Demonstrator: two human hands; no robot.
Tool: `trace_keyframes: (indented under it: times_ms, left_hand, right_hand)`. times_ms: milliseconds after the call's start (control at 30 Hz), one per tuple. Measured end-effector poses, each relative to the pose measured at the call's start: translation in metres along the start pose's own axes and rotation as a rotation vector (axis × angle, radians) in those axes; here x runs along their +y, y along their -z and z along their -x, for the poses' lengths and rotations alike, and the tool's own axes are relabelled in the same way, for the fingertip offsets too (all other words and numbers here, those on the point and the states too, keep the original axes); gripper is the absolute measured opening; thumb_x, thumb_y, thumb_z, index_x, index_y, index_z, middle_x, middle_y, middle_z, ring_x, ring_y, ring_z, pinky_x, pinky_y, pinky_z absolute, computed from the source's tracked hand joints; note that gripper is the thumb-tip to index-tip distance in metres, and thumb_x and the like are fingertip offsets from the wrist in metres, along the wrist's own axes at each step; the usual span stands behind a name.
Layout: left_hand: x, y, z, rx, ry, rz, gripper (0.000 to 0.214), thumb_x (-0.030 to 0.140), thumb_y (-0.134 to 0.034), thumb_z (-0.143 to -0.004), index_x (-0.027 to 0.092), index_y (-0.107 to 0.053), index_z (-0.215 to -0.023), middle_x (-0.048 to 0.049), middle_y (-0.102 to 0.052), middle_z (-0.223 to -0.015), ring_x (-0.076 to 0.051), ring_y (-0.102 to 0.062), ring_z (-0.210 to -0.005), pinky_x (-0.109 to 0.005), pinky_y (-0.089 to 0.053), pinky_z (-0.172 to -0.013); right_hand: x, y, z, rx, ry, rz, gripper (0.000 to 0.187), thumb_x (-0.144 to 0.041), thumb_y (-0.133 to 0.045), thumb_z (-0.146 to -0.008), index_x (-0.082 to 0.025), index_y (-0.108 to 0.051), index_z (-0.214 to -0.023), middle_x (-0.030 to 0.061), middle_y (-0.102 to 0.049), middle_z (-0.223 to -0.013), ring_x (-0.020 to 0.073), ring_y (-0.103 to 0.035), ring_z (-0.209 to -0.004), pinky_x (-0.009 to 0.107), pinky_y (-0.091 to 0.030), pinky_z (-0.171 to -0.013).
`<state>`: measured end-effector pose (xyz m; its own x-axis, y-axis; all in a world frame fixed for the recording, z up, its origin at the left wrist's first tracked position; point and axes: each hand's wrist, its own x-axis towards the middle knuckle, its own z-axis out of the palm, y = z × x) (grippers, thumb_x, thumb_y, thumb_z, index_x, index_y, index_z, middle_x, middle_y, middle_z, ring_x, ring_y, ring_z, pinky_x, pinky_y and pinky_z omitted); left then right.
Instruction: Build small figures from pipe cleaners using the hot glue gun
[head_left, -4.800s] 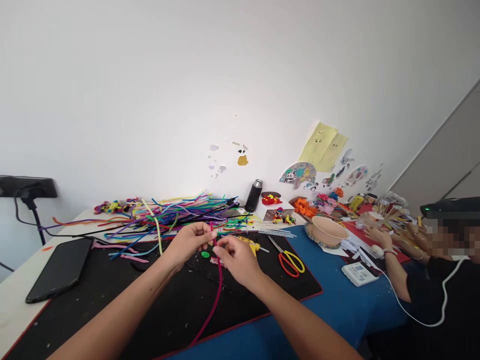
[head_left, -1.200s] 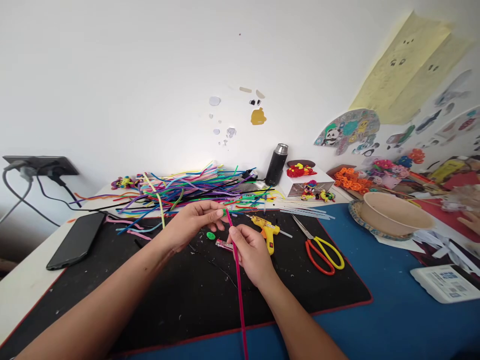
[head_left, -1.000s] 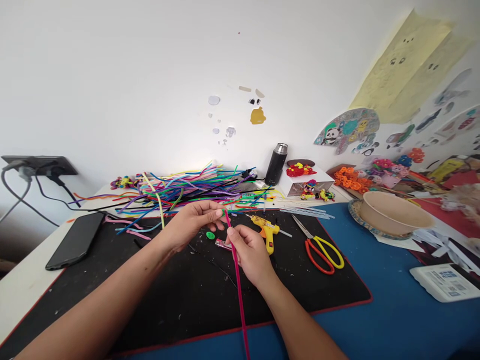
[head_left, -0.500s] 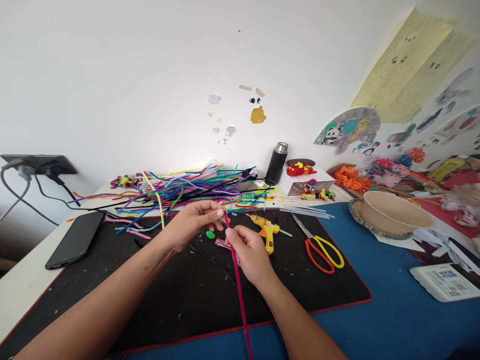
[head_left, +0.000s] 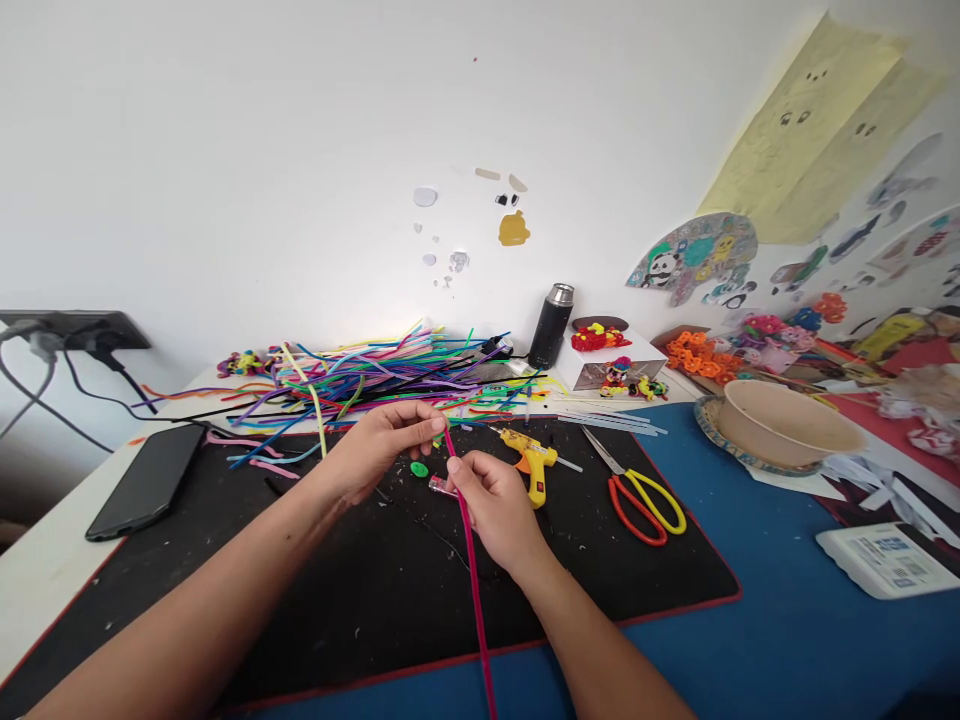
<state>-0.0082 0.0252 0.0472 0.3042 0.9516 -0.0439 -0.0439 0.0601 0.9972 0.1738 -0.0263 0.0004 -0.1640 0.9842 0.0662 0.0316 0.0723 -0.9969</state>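
A magenta pipe cleaner [head_left: 474, 575] runs from between my hands down past the front edge of the black mat [head_left: 360, 600]. My left hand [head_left: 390, 445] pinches its upper end between thumb and forefinger. Just below, my right hand [head_left: 495, 500] is closed on the same pipe cleaner, thumb lying along it. Behind the fingers, a small green oval piece [head_left: 419, 469] rests on the mat, with a small pink-and-silver item [head_left: 441, 486] partly hidden by my right hand. A yellow glue gun [head_left: 534, 466] lies right of that hand.
Many coloured pipe cleaners [head_left: 375, 380] are heaped along the wall. Red-and-yellow-handled scissors [head_left: 637, 500] lie at the mat's right. A phone [head_left: 146, 485] is at the left. A black flask [head_left: 551, 328] stands behind, and a beige bowl [head_left: 787, 425] sits at the right.
Both hands keep their grip on the pipe cleaner and have hardly moved. The whole view has shifted very slightly.
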Motion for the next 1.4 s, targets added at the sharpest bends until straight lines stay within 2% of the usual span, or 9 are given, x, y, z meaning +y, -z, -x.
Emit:
trace_keyframes:
  times_ms: [300, 567, 1400]
  left_hand:
    - [0.0003, -0.0010, -0.0008, 0.041, 0.062, 0.089, 0.033, 0.043, -0.093, -0.067, 0.017, -0.073, -0.074, 0.0010, -0.062, -0.064, -0.010, -0.052, -0.056, -0.022, -0.043, -0.054]
    - [0.0001, 0.0007, -0.0017, 0.055, 0.107, 0.174, 0.036, 0.039, -0.099, -0.060, 0.015, -0.075, -0.074, -0.0020, -0.069, -0.070, -0.010, -0.059, -0.057, -0.021, -0.051, -0.056]
    - [0.0042, 0.0078, -0.0027, -0.013, 0.219, 0.375, 0.023, 0.015, -0.095, -0.065, 0.012, -0.076, -0.077, -0.0027, -0.072, -0.066, -0.008, -0.063, -0.052, -0.013, -0.054, -0.052]
  right_hand:
    - [0.0031, -0.0010, 0.0001, -0.025, -0.026, -0.031, 0.056, -0.073, -0.060, -0.091, -0.019, -0.064, -0.076, -0.0063, -0.041, -0.052, 0.0103, -0.036, -0.046, 0.025, -0.026, -0.047]
    - [0.0017, -0.0009, -0.0004, -0.023, -0.049, -0.052, 0.057, -0.075, -0.061, -0.090, -0.019, -0.064, -0.076, -0.0069, -0.040, -0.049, 0.0099, -0.034, -0.045, 0.024, -0.025, -0.044]
    - [0.0078, -0.0004, -0.0032, -0.030, -0.070, -0.032, 0.054, -0.072, -0.062, -0.090, -0.019, -0.065, -0.079, -0.0073, -0.041, -0.049, 0.0100, -0.035, -0.044, 0.024, -0.027, -0.045]
